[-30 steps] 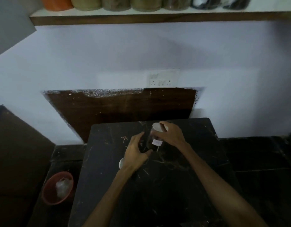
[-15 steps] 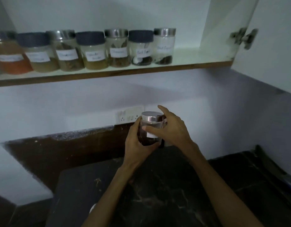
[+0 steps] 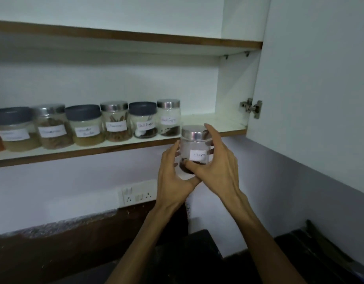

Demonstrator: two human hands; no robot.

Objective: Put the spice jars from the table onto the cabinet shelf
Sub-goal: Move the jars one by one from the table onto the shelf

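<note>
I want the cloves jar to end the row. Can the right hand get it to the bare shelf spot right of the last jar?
Probably yes. The right hand and left hand hold the cloves jar just below the shelf, whose bare stretch right of the last jar looks unobstructed, the cabinet door standing open.

The jar being held is showing a white handwritten label reading "Cloves". On the shelf, two jars are showing "Black Pepper": the grey-lidded one and the steel-lidded one. The other labels are staying too blurred to read.
</note>
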